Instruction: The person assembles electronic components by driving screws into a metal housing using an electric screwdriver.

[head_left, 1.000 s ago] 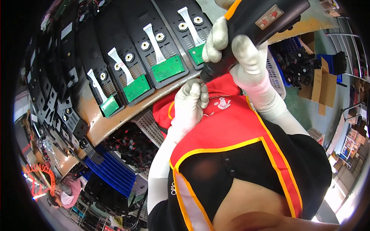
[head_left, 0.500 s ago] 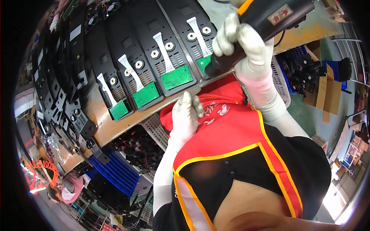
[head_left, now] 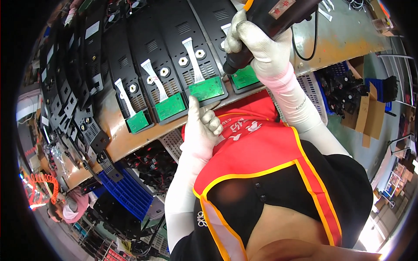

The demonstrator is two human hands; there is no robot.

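Tapered black tool (head_left: 276, 19) shifted left, right hand (head_left: 257, 42) clasping it; left hand (head_left: 201, 128) curled, unclear.

bright, fairly even indoor light covers the middle of the view, where a green circuit board (head_left: 209, 89) looks crisp. near 1 o'clock, the black power tool (head_left: 274, 27) sinks into deep tones. at 9 o'clock, pale glare whitens part of the worktable (head_left: 112, 126). low toward 4 o'clock, light burns out to pure white; toward 8 o'clock, a small streak glows white and red. between 5 and 6 o'clock, a soft reddish smudge blurs the black top (head_left: 283, 187). fisheye distortion bends straight edges, and the corners fade to black around small, soft background details.
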